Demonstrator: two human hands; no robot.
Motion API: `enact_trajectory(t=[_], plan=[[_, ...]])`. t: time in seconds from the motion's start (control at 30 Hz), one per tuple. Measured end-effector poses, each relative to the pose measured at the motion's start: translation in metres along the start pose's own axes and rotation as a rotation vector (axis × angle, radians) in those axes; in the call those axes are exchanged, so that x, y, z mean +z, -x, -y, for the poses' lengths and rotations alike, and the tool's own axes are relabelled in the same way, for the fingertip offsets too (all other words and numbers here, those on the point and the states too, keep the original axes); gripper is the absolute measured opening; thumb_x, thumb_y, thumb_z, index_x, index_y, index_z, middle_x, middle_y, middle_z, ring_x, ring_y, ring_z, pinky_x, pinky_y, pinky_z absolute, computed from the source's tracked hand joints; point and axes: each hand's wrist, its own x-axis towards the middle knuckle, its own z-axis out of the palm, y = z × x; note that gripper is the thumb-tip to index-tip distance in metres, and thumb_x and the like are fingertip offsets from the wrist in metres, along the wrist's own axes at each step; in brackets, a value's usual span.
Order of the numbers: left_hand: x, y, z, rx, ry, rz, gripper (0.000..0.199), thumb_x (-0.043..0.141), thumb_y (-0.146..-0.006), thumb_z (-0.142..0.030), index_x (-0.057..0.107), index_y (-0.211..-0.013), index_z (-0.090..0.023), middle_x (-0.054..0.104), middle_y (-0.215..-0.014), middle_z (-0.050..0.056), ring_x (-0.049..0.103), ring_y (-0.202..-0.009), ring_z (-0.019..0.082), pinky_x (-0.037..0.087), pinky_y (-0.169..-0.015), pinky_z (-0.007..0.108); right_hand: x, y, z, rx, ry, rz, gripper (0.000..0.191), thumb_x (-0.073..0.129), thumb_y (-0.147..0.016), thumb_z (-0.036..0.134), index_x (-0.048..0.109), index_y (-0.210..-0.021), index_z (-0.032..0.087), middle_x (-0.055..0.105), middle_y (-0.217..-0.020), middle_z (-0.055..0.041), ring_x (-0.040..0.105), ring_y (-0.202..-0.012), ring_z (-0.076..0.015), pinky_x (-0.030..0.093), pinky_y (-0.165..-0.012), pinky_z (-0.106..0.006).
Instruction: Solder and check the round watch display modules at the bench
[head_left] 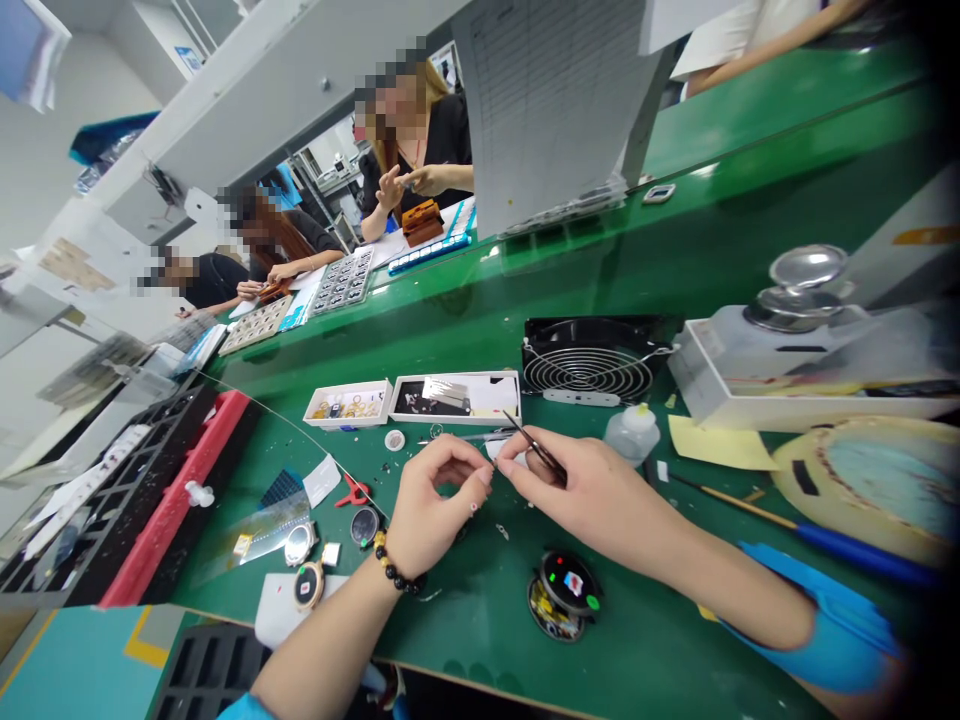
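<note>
My left hand point(444, 495) is closed, thumb and fingertips pinched together over the green bench point(480, 640), on something too small to make out. Close beside it, fingertips nearly meeting, my right hand point(574, 480) has dark tweezers point(541, 452) held in it, their tips pointing up and left. Below the right hand lies an opened round watch point(566, 590), its dark face tilted over exposed inner parts. Left of my left wrist are a black watch face point(364, 526), a silver watch case point(299, 543), a gold-rimmed one point(308, 586) and a red clip point(352, 491).
White boxes of small parts point(346, 404) point(455, 398) and a black fan point(598, 362) stand behind my hands. A bottle point(632, 434), blue-handled tool point(862, 548) and round tray point(870, 490) are at the right. A red-edged black rack point(176, 500) is left. Several people sit across the bench.
</note>
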Motion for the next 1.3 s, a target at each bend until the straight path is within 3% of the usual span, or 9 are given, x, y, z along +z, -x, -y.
enact_trajectory(t=[0.27,0.6,0.73,0.93,1.17,1.3], plan=[[0.000,0.002,-0.002,0.051,-0.049,0.014,0.012,0.068,-0.094,-0.027,0.067,-0.089,-0.016,0.065,-0.088,0.004,0.064,-0.076,0.014,0.055,-0.072,0.025,0.000,0.000,-0.004,0.042,-0.056,0.020,0.034,0.055,-0.096,0.053,0.065,-0.085,0.023,0.041,-0.058,0.0051,0.040,-0.055,-0.0145,0.024,-0.052,-0.028],[0.004,-0.001,0.000,0.029,-0.045,0.026,0.006,0.069,-0.086,-0.021,0.067,-0.084,-0.016,0.066,-0.084,0.003,0.063,-0.071,0.013,0.051,-0.067,0.023,0.000,-0.004,-0.007,0.060,-0.156,0.065,0.039,0.055,-0.097,0.057,0.064,-0.084,0.021,0.050,-0.066,0.0014,0.044,-0.063,-0.0168,0.035,-0.056,-0.027],[0.005,-0.001,-0.001,0.024,-0.046,0.007,0.008,0.069,-0.084,-0.022,0.066,-0.080,-0.016,0.066,-0.082,0.003,0.063,-0.070,0.014,0.051,-0.067,0.024,0.001,-0.005,-0.010,0.043,-0.113,0.029,0.039,0.059,-0.095,0.057,0.067,-0.083,0.021,0.056,-0.069,-0.0010,0.050,-0.065,-0.0192,0.039,-0.056,-0.028],[0.007,-0.003,0.004,-0.029,-0.003,-0.005,0.016,0.072,-0.082,-0.031,0.067,-0.081,-0.016,0.067,-0.076,0.002,0.063,-0.068,0.015,0.050,-0.066,0.025,0.003,-0.008,-0.021,0.079,-0.054,0.031,0.046,0.057,-0.094,0.064,0.067,-0.083,0.020,0.050,-0.068,0.0007,0.047,-0.066,-0.0193,0.039,-0.061,-0.029],[0.009,-0.006,0.013,-0.055,0.029,-0.001,0.026,0.077,-0.078,-0.041,0.072,-0.078,-0.015,0.068,-0.070,0.001,0.060,-0.064,0.014,0.047,-0.062,0.024,0.002,-0.012,-0.023,0.040,-0.074,0.031,0.047,0.059,-0.090,0.064,0.070,-0.081,0.020,0.065,-0.074,-0.0033,0.058,-0.073,-0.0229,0.047,-0.068,-0.030],[0.008,-0.007,0.013,-0.037,0.011,-0.030,0.024,0.075,-0.078,-0.038,0.074,-0.080,-0.014,0.068,-0.070,0.002,0.061,-0.065,0.014,0.046,-0.062,0.024,0.001,-0.016,-0.020,0.072,-0.098,0.005,0.053,0.063,-0.078,0.072,0.072,-0.077,0.020,0.070,-0.074,-0.0055,0.064,-0.075,-0.0255,0.053,-0.071,-0.031]])
